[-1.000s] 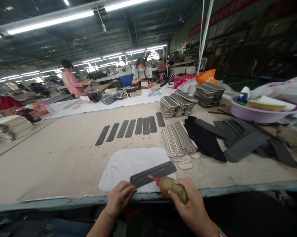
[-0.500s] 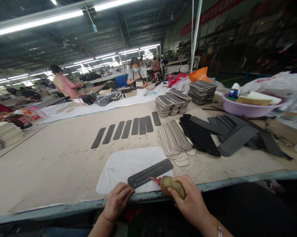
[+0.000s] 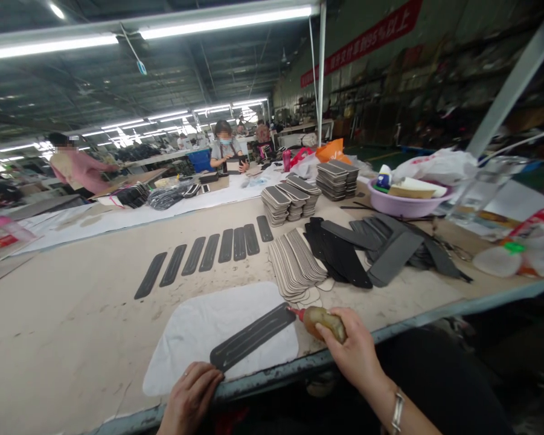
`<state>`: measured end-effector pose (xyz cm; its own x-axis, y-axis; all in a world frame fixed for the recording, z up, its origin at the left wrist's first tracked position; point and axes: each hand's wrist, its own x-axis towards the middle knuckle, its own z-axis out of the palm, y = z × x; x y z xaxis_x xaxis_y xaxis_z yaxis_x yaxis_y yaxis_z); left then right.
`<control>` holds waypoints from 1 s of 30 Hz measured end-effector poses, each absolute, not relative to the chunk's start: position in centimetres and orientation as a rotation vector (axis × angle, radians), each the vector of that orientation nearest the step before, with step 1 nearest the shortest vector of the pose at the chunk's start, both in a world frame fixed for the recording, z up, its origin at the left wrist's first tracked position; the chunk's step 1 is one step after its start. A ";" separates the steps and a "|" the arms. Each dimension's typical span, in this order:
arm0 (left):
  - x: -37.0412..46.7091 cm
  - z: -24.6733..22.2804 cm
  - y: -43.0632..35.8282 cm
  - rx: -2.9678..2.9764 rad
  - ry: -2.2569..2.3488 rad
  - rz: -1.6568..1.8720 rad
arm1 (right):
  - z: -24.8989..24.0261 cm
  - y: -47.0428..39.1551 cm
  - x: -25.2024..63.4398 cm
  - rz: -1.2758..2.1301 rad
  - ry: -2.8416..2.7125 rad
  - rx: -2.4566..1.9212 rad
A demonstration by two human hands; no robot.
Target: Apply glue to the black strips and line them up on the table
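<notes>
Right hand point(image 3: 360, 350) wrapped round bottle point(image 3: 320, 316); its red tip point(image 3: 295, 311) has slid from mid-strip to dark strip point(image 3: 253, 336)'s right end, on near white sheet point(image 3: 176, 338). Suggests this line nears full length. Left hand point(image 3: 192, 394) at strip's left end; grip unclear.

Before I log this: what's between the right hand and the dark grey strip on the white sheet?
In head view, an amber bottle with red nozzle.

glaring tube lights point(image 3: 226, 22) overhead; dim roof point(image 3: 90, 75); edges soft, stretched.
</notes>
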<state>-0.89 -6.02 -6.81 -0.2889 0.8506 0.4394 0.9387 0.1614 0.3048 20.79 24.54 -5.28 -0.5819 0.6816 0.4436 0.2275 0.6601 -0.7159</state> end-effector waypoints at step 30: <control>-0.3 -7.5 -6.8 -1.650 -2.400 -0.744 | -4.8 14.1 13.7 1.212 -2.350 -0.373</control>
